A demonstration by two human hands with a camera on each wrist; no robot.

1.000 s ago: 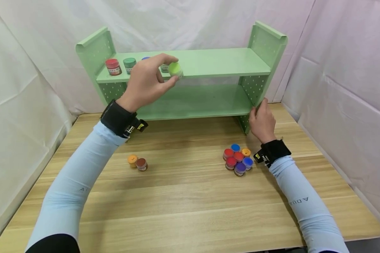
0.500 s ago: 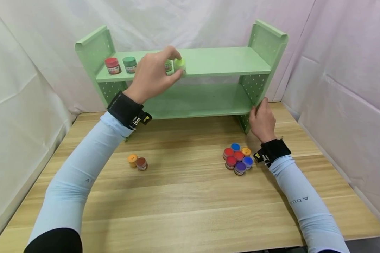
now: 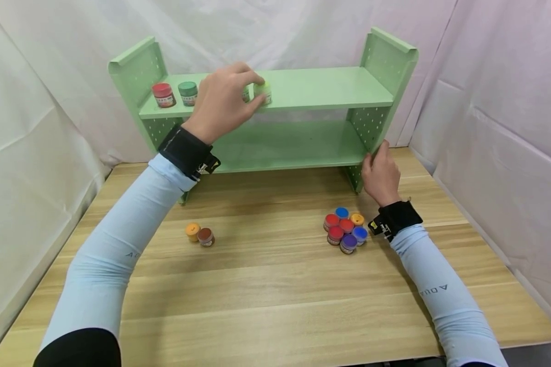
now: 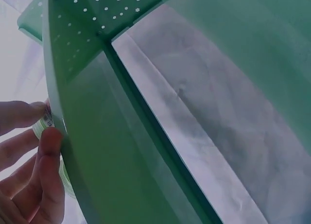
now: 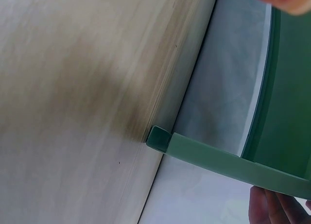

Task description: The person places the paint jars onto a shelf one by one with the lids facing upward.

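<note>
My left hand [image 3: 225,104] pinches a small paint jar with a lime-green lid [image 3: 263,93] between thumb and fingers, upright at the front edge of the upper shelf [image 3: 321,89]. In the left wrist view, that jar [image 4: 40,129] shows partly behind the fingertips, beside the shelf edge. Just left of it, another jar [image 3: 246,95] is mostly hidden by my fingers. A red jar [image 3: 164,96] and a dark green jar [image 3: 188,94] stand farther left on the same shelf. My right hand [image 3: 381,176] grips the rack's right side panel [image 3: 377,120] low down.
On the wooden table [image 3: 266,285], a cluster of red, blue, purple and orange jars [image 3: 346,226] stands at the right. An orange jar [image 3: 192,231] and a brown jar [image 3: 205,237] stand at the left. White cloth [image 3: 500,117] surrounds the table.
My left hand has moved slightly right with the lime-lidded jar, which has gone from tilted to upright at the shelf. My right hand has stayed on the side panel.
</note>
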